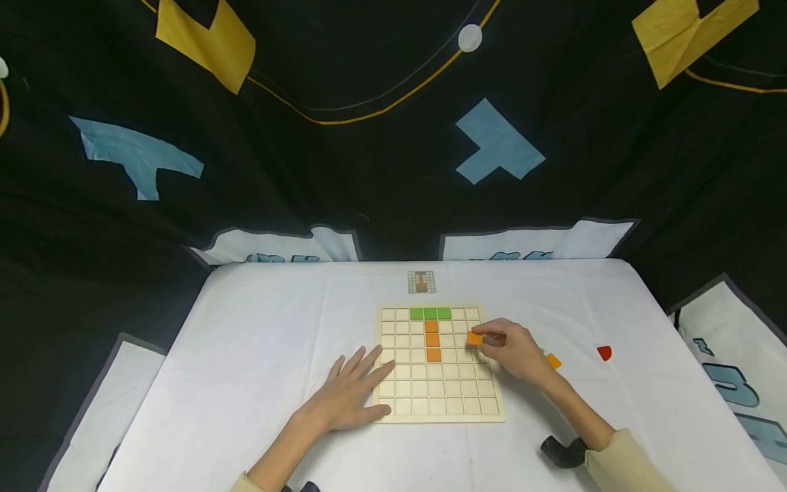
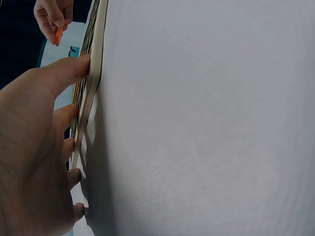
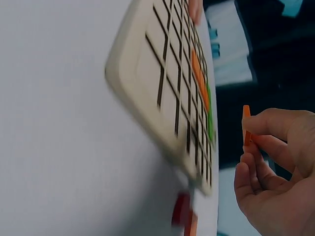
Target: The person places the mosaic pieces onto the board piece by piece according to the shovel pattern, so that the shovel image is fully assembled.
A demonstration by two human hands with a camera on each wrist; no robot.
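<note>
My right hand (image 1: 513, 350) pinches an orange tile (image 1: 473, 339); three green tiles (image 1: 430, 313) lie ahead to its left. My left hand (image 1: 349, 396), fingers spread, touches the gridded board (image 1: 436, 390) between them.

The right hand (image 3: 290, 182) pinches an orange tile (image 3: 246, 125), clear of the gridded board (image 3: 123, 69).
The tile shows edge-on. A line of orange tiles (image 3: 199, 76) runs across the board toward green tiles (image 3: 210, 118) at one edge; the left hand (image 3: 195, 11) shows fingertips by another. Just off a corner, a blurred red piece (image 3: 180, 209) and an orange piece (image 3: 191, 224) lie on the white table (image 3: 59, 128).
</note>
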